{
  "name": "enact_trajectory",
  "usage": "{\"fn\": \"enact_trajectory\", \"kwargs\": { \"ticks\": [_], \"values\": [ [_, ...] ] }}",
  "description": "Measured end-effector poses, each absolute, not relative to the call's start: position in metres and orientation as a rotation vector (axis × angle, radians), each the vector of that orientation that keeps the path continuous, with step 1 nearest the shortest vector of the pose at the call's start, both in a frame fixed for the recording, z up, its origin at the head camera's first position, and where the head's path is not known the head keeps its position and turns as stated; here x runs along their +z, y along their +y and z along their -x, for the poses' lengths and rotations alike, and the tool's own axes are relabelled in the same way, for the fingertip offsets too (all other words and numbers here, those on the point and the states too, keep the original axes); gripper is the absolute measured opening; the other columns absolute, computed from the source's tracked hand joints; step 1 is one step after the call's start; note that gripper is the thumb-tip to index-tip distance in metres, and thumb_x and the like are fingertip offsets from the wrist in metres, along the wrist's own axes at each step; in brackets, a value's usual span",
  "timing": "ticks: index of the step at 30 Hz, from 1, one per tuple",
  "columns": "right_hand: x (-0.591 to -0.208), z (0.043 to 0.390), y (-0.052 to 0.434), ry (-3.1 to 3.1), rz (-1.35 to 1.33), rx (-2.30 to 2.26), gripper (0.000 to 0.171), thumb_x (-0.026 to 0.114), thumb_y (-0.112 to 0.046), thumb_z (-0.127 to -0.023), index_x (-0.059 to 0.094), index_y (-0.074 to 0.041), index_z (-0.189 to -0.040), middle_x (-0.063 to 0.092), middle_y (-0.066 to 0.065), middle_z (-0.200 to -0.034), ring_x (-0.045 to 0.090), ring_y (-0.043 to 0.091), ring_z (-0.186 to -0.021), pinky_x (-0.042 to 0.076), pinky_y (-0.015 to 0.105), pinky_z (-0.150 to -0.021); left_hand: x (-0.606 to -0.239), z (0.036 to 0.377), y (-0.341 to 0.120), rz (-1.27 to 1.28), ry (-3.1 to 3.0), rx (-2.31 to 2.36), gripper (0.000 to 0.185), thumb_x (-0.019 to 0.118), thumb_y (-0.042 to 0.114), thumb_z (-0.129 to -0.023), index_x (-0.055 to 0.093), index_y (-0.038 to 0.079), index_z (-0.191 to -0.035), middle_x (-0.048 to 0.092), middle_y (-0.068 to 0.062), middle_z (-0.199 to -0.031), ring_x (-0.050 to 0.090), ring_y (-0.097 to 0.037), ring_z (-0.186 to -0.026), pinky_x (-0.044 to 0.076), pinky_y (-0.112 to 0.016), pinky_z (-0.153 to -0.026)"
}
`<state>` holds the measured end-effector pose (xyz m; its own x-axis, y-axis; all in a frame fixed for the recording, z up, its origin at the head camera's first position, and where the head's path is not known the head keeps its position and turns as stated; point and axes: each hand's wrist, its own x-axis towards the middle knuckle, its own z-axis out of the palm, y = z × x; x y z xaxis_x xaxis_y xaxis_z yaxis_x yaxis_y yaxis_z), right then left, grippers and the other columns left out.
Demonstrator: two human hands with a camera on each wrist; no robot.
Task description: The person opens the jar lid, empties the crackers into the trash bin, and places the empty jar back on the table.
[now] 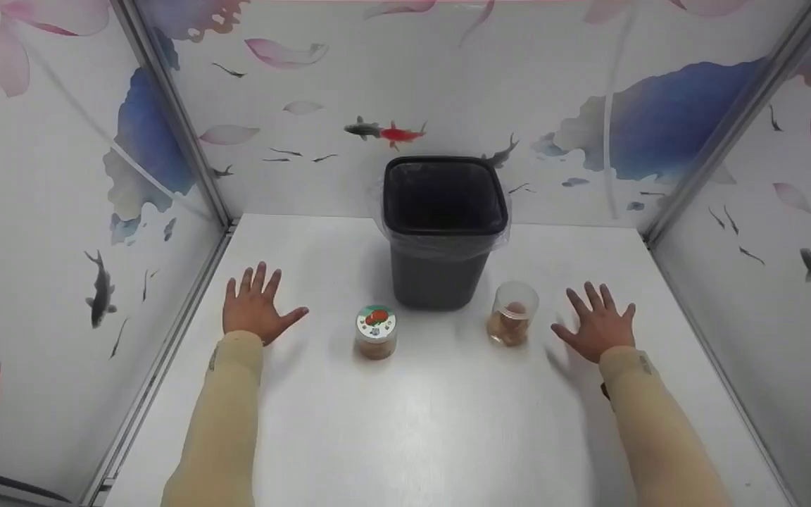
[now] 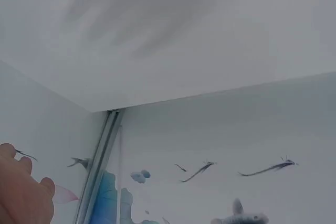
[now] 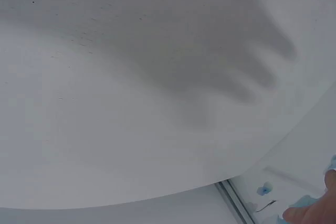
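Note:
My left hand (image 1: 256, 308) is spread over the left side of the white table, fingers straight and holding nothing. On the right side, my right hand (image 1: 599, 327) is spread the same way, also holding nothing. Between them stands a small lidded jar (image 1: 376, 332) with a green, red and white label on top. A clear plastic jar (image 1: 513, 313) with brownish contents is nearest the right hand, not touching it; I cannot make out a lid on it. Each wrist view catches part of a hand, the left (image 2: 23, 195) and the right (image 3: 315, 211), plus a hand's shadow.
A black trash bin (image 1: 441, 271) with a clear liner bag (image 1: 441, 246) around its rim stands at the back of the table (image 1: 412, 436). White panels printed with fish and petals enclose the back and both sides, joined by metal corner posts (image 1: 173, 113).

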<state>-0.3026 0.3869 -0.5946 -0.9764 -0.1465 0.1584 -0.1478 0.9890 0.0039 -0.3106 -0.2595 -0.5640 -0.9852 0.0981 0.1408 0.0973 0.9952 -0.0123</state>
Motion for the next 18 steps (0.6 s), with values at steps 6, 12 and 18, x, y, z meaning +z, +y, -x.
{"fn": "enact_trajectory", "kwargs": {
  "ticks": [6, 12, 18],
  "values": [
    [-0.599, 0.303, 0.383, -2.994, -0.238, 0.022, 0.089, 0.051, -0.074, -0.088, 0.038, -0.015, -0.154, 0.026, 0.021, -0.159, 0.017, 0.046, -0.145, 0.010, 0.083, -0.099, -0.564, 0.309, -0.238, 0.159, -2.962, -0.117, 0.107, 0.033, 0.088, -0.082, 0.024, 0.014, -0.159, 0.012, -0.017, -0.164, 0.012, -0.038, -0.149, 0.004, -0.057, -0.118],
    [-0.605, 0.300, 0.381, -3.020, -0.257, 0.043, 0.089, 0.049, -0.073, -0.089, 0.036, -0.015, -0.155, 0.024, 0.021, -0.160, 0.015, 0.045, -0.146, 0.011, 0.082, -0.100, -0.558, 0.306, -0.208, 0.210, -2.883, -0.205, 0.106, 0.033, 0.088, -0.082, 0.024, 0.016, -0.159, 0.014, -0.014, -0.164, 0.013, -0.035, -0.149, 0.008, -0.055, -0.119],
    [-0.614, 0.297, 0.372, -3.014, -0.305, 0.103, 0.086, 0.052, -0.070, -0.090, 0.037, -0.013, -0.154, 0.027, 0.021, -0.159, 0.018, 0.043, -0.146, 0.013, 0.078, -0.104, -0.544, 0.293, -0.165, 0.334, -2.747, -0.314, 0.099, 0.044, 0.082, -0.085, 0.031, 0.016, -0.157, 0.023, -0.012, -0.163, 0.021, -0.030, -0.148, 0.016, -0.049, -0.119]
  ]
}}
